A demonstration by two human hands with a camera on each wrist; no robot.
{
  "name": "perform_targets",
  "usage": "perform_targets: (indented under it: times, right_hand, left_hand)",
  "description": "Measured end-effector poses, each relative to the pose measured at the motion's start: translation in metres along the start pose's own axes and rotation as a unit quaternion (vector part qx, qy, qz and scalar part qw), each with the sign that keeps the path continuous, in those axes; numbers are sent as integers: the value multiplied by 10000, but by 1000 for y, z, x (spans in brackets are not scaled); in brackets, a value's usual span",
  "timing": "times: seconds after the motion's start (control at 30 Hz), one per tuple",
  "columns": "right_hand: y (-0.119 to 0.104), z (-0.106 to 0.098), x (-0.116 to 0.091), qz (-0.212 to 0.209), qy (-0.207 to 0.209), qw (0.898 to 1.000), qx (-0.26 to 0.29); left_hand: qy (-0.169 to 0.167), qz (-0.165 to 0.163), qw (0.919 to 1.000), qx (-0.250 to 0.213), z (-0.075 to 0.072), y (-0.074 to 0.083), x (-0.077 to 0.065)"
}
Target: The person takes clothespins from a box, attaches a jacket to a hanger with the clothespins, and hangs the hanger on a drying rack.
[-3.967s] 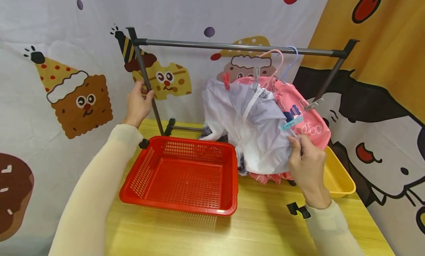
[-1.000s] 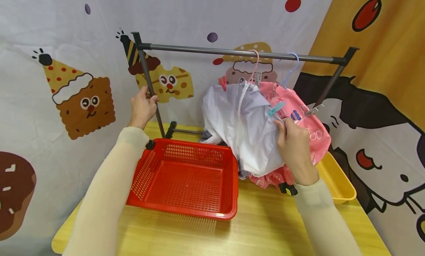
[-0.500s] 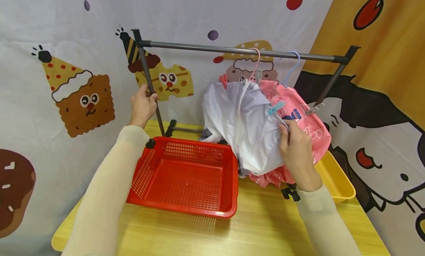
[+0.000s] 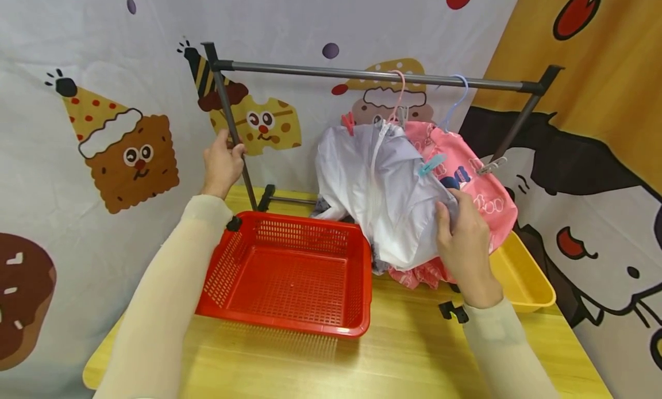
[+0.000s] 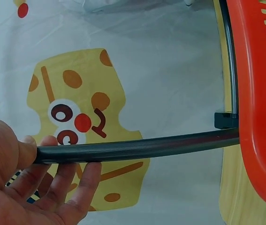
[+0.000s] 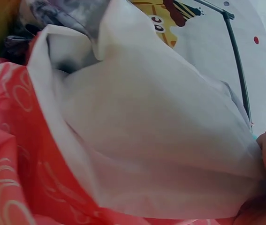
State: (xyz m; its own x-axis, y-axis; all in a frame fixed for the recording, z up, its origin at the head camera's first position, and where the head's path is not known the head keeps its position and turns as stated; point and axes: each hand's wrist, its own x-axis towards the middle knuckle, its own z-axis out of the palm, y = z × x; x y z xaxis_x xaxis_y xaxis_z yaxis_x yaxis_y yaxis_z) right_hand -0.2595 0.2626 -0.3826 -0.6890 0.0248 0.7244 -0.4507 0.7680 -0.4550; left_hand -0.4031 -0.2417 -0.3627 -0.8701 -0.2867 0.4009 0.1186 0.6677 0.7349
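My left hand (image 4: 223, 164) holds the left upright post (image 5: 137, 149) of a dark metal clothes rack, thumb on one side and fingertips on the other. My right hand (image 4: 464, 241) pinches the right side of a thin grey-and-white zip jacket (image 4: 383, 198), which fills most of the right wrist view. The jacket hangs from a pink hanger (image 4: 399, 94) on the rail. A red clothespin (image 4: 349, 123) and a teal clothespin (image 4: 431, 165) are clipped to it. Behind it hangs a pink printed garment (image 4: 491, 206) on a blue hanger (image 4: 456, 103).
A red perforated basket (image 4: 289, 324) stands on the wooden table (image 4: 403, 359) in front of the rack. Behind the clothes on the right is a yellow tray (image 4: 532, 284). A grey clothespin (image 4: 491, 166) grips the pink garment. A cartoon-printed cloth hangs behind everything.
Since four seconds ago, the pink hanger's hook has slid left along the rail, and my right hand has come left with the jacket's side. My left hand stays on the post.
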Motion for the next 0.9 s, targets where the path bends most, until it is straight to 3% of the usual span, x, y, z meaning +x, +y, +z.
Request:
perform_targets:
  times: [0.2,0.43,0.63,0.9]
  right_hand:
    - [6,1,-8,-111,159,9997,126]
    - [8,0,-17,-181,452,9986,218]
    - [12,-2,-24,-258,402,9988,64]
    - [16,-5,-28,-489,335,9982,20]
  left_hand:
    - [-8,-42,10000,72,0,0,2]
    - [-283,-176,9994,41,-7,4,0]
    - [-503,-112,9978,424,-13,9,-1]
    - [-1051,-80,9908,844,-20,8,-13]
